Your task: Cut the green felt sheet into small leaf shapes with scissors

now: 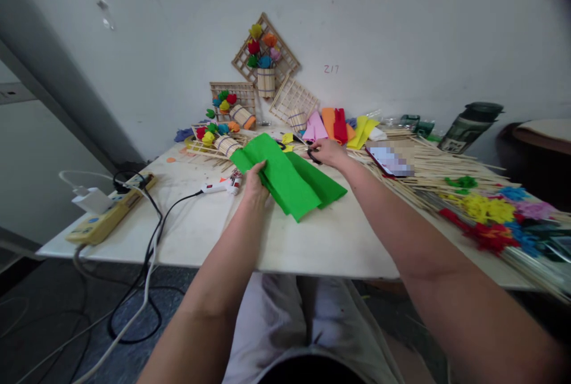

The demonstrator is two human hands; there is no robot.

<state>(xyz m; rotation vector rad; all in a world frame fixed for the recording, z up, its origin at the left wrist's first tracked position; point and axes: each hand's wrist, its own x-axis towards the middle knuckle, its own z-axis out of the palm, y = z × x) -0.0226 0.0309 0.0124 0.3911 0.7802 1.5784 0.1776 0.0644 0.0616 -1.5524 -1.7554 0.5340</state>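
A folded sheet of bright green felt (pixel 289 179) lies on the white table (pixel 312 241) in front of me. My left hand (pixel 255 182) rests on the felt's near left edge, its fingers closed on the fabric. Farther back, my right hand (pixel 328 152) is curled around the black handles of a pair of scissors (pixel 307 149) just beyond the felt's far right corner.
A white glue gun (pixel 220 185) lies left of the felt, its cord running to a yellow power strip (pixel 107 214) at the table's left edge. Wooden frames with felt flowers (pixel 263 57) lean on the wall. Folded colored felt (pixel 339 125), bamboo sticks (pixel 437 170) and flower stems (pixel 491 217) fill the right side.
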